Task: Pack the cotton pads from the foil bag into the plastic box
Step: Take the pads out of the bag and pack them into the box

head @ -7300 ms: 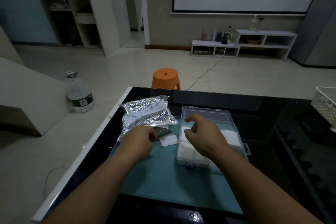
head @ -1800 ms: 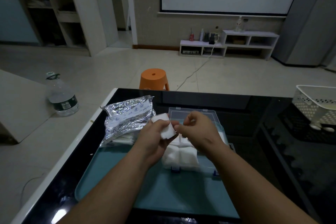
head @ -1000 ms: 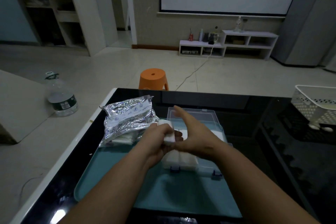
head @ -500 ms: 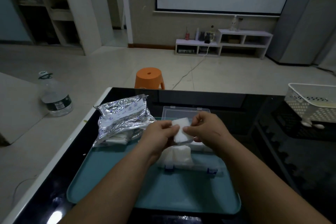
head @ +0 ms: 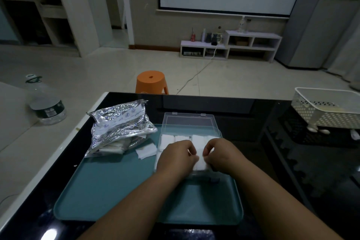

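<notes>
- Plastic box [head: 190, 122], lid open, centre frame on teal tray [head: 116, 191], cotton pads [head: 167, 139] inside.
- Foil bag [head: 118, 122], crumpled, left of it.
- Left hand [head: 175, 159] and right hand [head: 220, 155] pinch one pad [head: 199, 161] over the box's near side.

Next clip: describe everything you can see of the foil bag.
The foil bag is crumpled, shiny silver foil with a white printed strip. It lies partly on the black table, partly over the teal tray's far-left corner. Its near end gapes open, showing stacked white cotton pads inside.
</notes>
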Demonstrator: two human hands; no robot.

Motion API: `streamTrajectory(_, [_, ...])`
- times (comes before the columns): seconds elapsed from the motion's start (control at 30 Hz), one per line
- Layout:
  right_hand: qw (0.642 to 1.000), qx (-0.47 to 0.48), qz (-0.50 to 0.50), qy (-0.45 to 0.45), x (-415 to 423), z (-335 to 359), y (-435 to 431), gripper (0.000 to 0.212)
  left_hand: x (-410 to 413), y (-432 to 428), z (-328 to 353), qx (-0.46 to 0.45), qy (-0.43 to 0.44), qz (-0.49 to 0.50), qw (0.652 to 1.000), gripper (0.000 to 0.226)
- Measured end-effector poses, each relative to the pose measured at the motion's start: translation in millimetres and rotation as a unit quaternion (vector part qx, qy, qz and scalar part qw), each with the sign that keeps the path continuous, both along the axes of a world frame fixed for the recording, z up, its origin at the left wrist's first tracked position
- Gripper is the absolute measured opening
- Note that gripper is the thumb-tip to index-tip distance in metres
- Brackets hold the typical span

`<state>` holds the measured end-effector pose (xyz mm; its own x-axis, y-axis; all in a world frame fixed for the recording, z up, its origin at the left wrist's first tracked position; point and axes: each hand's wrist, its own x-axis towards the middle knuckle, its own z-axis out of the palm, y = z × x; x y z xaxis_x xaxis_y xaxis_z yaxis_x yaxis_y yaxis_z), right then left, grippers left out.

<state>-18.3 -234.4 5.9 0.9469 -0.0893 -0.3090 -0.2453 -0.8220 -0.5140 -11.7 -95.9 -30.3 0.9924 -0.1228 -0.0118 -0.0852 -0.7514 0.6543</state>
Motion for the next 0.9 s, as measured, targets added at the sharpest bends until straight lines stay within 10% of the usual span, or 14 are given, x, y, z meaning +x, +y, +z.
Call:
streamTrajectory(0.4, [0.993,-0.1,0.041,0.038,4,-14,9,0.023,-1,-5,-3,0.112,0.022,-0.04,0.993,0.022])
streamTrajectory(0.9, [0.979,-0.189,0.025,0.073,25,-16,19,0.03,4,9,4,0.038,0.004,-0.056,0.998,0.032])
